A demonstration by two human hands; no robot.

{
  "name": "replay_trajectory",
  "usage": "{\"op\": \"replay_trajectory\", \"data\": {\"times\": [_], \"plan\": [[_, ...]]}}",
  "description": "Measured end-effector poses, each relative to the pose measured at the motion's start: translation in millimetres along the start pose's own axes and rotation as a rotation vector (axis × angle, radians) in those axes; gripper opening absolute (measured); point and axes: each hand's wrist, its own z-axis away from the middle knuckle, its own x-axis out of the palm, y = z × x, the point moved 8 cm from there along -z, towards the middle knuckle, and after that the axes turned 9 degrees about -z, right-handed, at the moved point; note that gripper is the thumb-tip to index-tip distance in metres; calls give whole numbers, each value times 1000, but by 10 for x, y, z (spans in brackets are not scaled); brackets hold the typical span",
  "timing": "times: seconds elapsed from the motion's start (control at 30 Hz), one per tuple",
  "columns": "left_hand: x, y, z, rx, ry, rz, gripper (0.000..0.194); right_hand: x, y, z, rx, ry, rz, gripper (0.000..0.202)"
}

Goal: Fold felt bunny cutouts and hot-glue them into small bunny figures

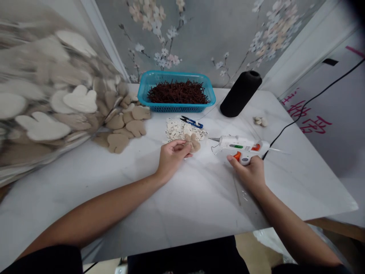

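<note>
Between the fingers of my left hand (174, 154) is a small beige fabric piece with rounded lobes (194, 143). It is held in front of a cream speckled heap of small pieces (177, 129). My right hand (249, 169) grips the handle of a white glue gun (234, 142) with an orange trigger. Its metal nozzle points left toward the beige piece, with a gap between them. A clear glue stick (279, 151) juts from its back. Blue-handled thread snips (193, 122) lie on the speckled heap.
A blue basket (176, 108) of dark brown strands stands at the back, with a black thread cone (241, 93) right of it. Several beige cutouts (136, 128) spill beside a large clear bag (54, 102) at left. Small pale pieces (260, 121) lie right; a black cord (302, 108) trails there.
</note>
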Motion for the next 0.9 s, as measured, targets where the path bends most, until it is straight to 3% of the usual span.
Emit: {"op": "replay_trajectory", "data": {"times": [0.2, 0.9], "plan": [[0, 25, 30, 30, 21, -42, 40, 66, -49, 11, -63, -78, 83, 52], [30, 39, 48, 58, -9, -81, 35, 153, -37, 0, -131, -115, 166, 46]]}}
